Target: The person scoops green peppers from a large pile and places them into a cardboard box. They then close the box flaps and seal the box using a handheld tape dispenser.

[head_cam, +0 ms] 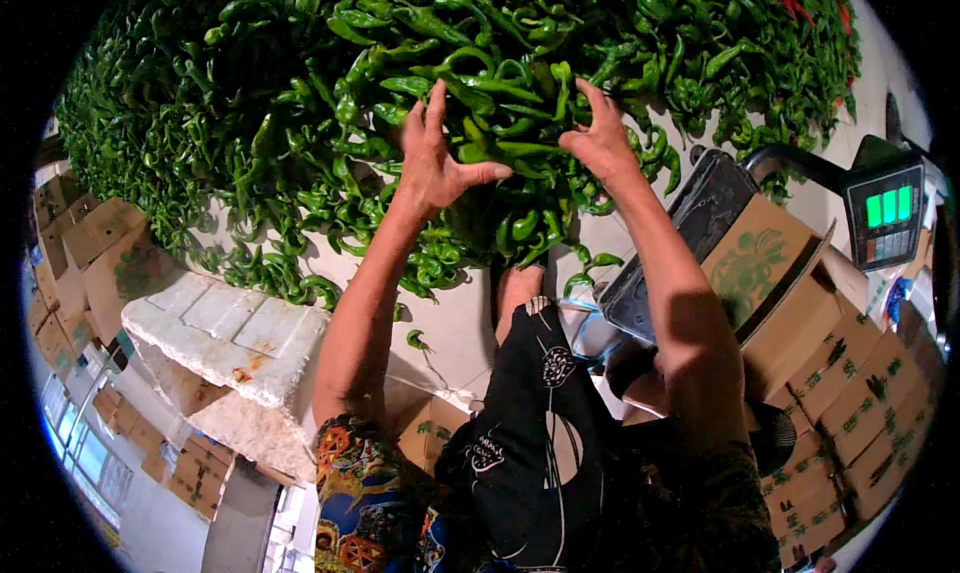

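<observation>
A broad heap of green peppers spreads over the floor before me. My left hand is at the heap's near side, its thumb stretched to the right and its fingers apart. Facing it from the right, my right hand has its index finger extended and its thumb bent inward. Loose peppers lie between the two palms. Neither hand is closed around a pepper, though the fingertips partly disappear among them and contact is hard to judge. More peppers lie below the hands, close to my foot.
Right of my forearm stand a dark crate, a printed cardboard box and a scale with a lit display. Stacked cartons rise behind them. A white foam box is at left, near more cartons. Red peppers show far right.
</observation>
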A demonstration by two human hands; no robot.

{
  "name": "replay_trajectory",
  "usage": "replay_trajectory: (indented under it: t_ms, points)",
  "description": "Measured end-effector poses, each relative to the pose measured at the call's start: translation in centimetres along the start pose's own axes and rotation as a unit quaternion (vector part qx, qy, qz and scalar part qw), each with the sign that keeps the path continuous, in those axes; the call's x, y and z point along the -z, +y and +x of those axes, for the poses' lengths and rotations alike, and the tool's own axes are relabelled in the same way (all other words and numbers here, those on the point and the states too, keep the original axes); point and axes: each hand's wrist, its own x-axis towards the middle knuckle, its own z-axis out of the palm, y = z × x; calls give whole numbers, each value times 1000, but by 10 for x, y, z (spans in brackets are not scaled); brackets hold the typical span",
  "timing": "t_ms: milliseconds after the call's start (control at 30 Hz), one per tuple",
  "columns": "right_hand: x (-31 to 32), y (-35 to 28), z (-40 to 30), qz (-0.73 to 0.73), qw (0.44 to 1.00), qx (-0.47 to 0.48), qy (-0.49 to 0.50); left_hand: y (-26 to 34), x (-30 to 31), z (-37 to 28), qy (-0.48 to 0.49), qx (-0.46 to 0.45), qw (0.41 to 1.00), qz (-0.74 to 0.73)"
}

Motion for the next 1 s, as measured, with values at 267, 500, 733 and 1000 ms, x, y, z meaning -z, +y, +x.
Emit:
replay_trajectory:
  t_ms: [267, 500, 733, 1000]
  points:
    - [19, -27, 16, 65, 986, -52, -143, 12, -14, 10, 38, 27, 995, -87]
    - [44, -37, 8, 272, 911, -170, -257, 34, -29, 28, 31, -34, 986, -159]
    - [24, -44, 3, 216, 933, -72, -280, 40, -43, 26, -24, 0, 967, -255]
    - [51, -73, -40, 268, 936, -10, -229, 92, -11, 9, -15, -39, 959, -281]
